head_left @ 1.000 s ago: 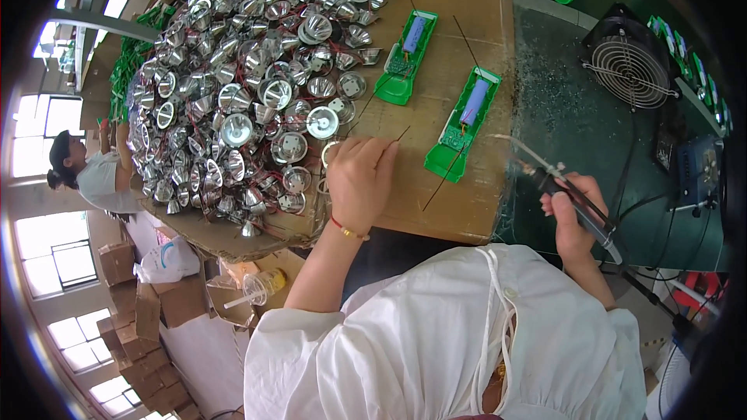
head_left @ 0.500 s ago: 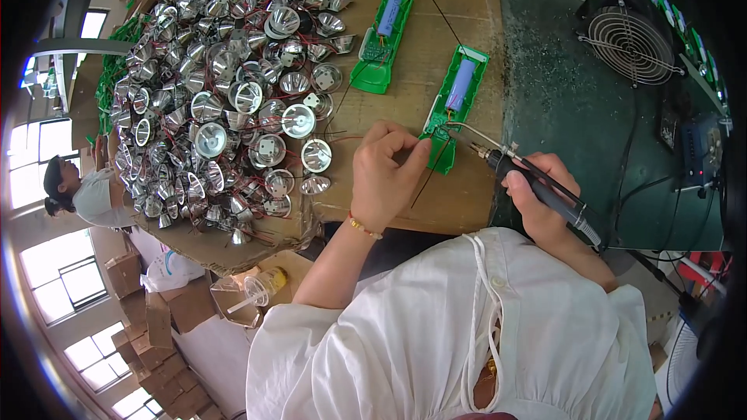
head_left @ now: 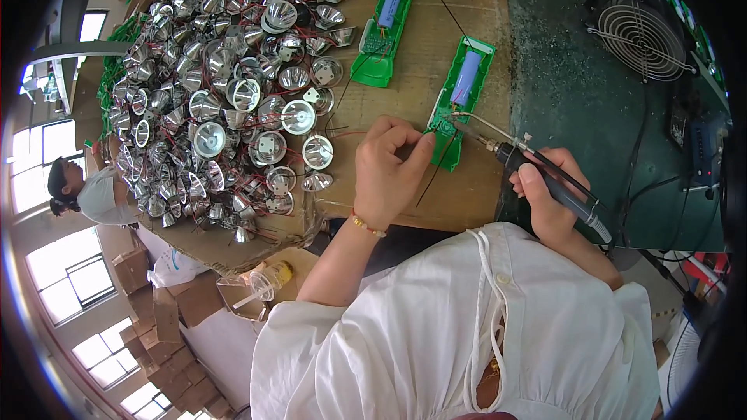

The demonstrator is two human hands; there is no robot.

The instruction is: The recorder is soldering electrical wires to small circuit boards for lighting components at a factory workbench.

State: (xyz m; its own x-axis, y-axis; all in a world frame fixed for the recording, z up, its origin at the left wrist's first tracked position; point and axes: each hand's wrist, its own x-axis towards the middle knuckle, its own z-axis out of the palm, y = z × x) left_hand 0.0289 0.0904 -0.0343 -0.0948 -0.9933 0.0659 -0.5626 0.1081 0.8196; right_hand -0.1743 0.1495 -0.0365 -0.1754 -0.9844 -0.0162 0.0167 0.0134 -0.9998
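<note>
My right hand (head_left: 554, 198) is closed round the dark handle of a soldering iron (head_left: 556, 196), which has a thin metal guide tube (head_left: 486, 123) fixed along it. Its tip end reaches the small green circuit board (head_left: 443, 121) in a green plastic housing (head_left: 484, 58); exact contact is too small to tell. A blue cylindrical battery (head_left: 467, 78) lies in that housing. My left hand (head_left: 387, 167) pinches at the housing's left edge, beside the board. A thin red wire (head_left: 346, 134) runs from the reflectors into this hand; its end is hidden by the fingers.
A second green housing (head_left: 377, 62) with a battery lies further left on the cardboard (head_left: 420, 23). Silvery lamp reflectors (head_left: 233, 70) with red wires are heaped at left. A fan with a wire grille (head_left: 642, 43) stands back right. Another person (head_left: 97, 194) is at far left.
The soldering iron and my right hand have shifted slightly right, with the tip end still at the board. My left hand keeps its pinch beside the housing. The whole view has shifted a little.
</note>
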